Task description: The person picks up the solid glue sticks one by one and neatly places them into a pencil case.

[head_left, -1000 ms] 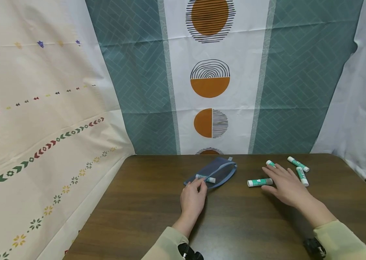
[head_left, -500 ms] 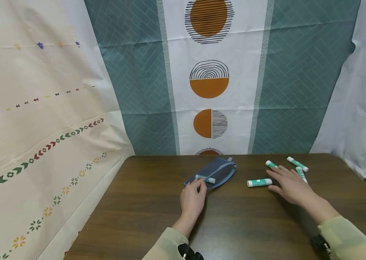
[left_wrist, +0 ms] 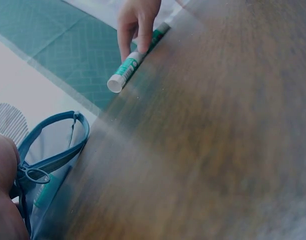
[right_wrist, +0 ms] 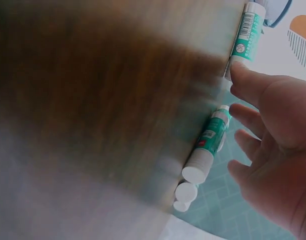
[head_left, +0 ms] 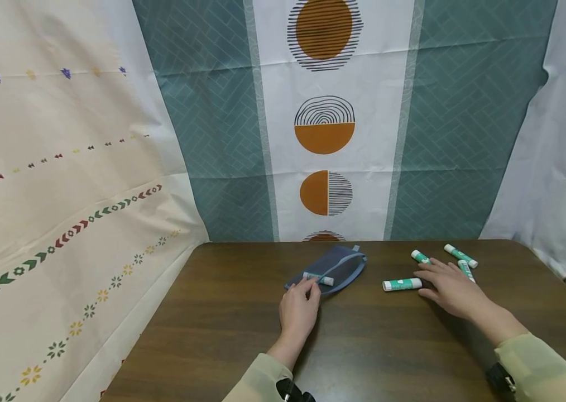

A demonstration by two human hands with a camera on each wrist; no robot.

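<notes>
My left hand pinches the near edge of a blue mesh zip pouch lying at the table's far side. A glue stick with a green label shows at the pouch, and the left wrist view shows its green label through the mesh. My right hand hovers among several white-and-green glue sticks, fingers spread and holding nothing. Closest to its thumb lies one glue stick on its side. Another glue stick is partly hidden behind the fingertips. In the right wrist view, a capped glue stick lies beside the fingers.
Two more glue sticks, one far glue stick and one partly covered glue stick, lie beyond my right hand. The brown wooden table ends at a patterned curtain behind.
My right hand has shifted slightly right, uncovering the near end of the closest glue stick. The left hand keeps its hold on the pouch edge.
</notes>
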